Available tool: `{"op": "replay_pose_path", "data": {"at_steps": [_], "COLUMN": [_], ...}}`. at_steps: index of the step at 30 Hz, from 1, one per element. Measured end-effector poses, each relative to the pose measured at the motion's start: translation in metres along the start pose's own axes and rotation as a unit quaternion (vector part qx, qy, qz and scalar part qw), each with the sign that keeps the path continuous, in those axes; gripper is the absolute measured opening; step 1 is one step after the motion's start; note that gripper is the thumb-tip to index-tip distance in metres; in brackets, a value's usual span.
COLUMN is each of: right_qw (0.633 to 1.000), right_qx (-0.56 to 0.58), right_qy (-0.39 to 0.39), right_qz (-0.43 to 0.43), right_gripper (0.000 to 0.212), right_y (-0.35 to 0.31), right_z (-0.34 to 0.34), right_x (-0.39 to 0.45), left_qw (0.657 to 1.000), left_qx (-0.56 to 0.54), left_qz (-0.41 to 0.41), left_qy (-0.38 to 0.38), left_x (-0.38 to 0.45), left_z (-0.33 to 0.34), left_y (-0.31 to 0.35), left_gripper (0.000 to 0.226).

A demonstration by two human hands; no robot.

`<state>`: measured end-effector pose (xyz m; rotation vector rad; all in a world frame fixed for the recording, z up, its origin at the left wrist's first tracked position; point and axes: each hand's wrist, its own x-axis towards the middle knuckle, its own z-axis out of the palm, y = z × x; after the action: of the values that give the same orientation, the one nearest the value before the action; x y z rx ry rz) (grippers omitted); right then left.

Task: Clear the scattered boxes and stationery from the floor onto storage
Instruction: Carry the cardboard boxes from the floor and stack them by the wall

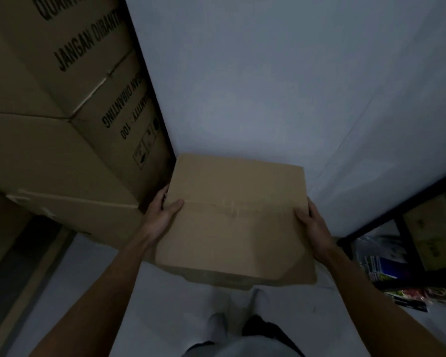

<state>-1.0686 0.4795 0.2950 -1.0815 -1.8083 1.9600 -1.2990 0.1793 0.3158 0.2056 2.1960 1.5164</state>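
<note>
Carrying a carton toward the stack in a dim storeroom

Gripping a plain cardboard box (237,217) from both sides, a person stands facing a pale wall (281,81) in low light. The left hand (162,212) is closed on the box's left edge, thumb laid across the top panel beside the taped centre seam, fingers wrapped out of sight under the side. The right hand (312,222) clamps the opposite edge in the same way. A hold on opposite sides keeps the load level and shares its weight between both arms, which suggests the carton is too wide for one hand.

The box is off the floor (165,313), held in front of the body at about waist level, its far left corner close to a tall stack of printed cartons (70,119) on the left; whether it touches them cannot be told. That stack, lettered "JANGAN DIBANTING", looks the likely destination, so the carry seems to be nearing a set-down, with room needed to lift or slide the box into place.

At lower right a dark metal shelf (402,220) holds another carton, and packets of stationery (386,266) lie at its foot, a sign the clearing is far from finished
</note>
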Motion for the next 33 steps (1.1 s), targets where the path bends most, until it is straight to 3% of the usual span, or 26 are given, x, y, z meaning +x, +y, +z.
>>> {"op": "replay_pose_path", "data": {"at_steps": [7,11,17,22,26,30,33], "right_qw": [1.000,0.998,0.998,0.988,0.955,0.927,0.920], "right_qx": [-0.027,-0.042,-0.050,-0.148,-0.250,-0.328,-0.352], "right_qy": [-0.008,-0.037,-0.049,-0.012,0.137,0.153,0.131], "right_qz": [0.006,0.007,-0.001,-0.032,-0.085,-0.101,-0.112], "right_gripper": [0.057,0.061,0.062,0.060,0.041,0.034,0.038], "right_y": [0.007,0.007,0.010,0.009,0.011,0.002,0.002], "right_z": [0.021,0.027,0.032,0.038,0.042,0.053,0.053], "right_x": [0.051,0.072,0.075,0.070,0.065,0.050,0.034], "left_qw": [0.996,0.981,0.964,0.886,0.890,0.882,0.881], "left_qx": [0.088,0.191,0.255,0.385,0.370,0.392,0.420], "left_qz": [-0.002,0.036,0.073,0.235,0.251,0.261,0.211], "left_qy": [0.008,0.023,0.031,0.108,0.086,0.013,-0.054], "left_x": [0.043,0.073,0.094,0.070,0.041,0.008,-0.003], "left_z": [0.008,0.005,0.004,0.016,0.016,0.000,-0.016], "left_y": [0.005,-0.008,-0.023,-0.028,-0.030,-0.048,-0.055], "left_gripper": [0.069,0.061,0.047,0.025,0.040,0.072,0.102]}}
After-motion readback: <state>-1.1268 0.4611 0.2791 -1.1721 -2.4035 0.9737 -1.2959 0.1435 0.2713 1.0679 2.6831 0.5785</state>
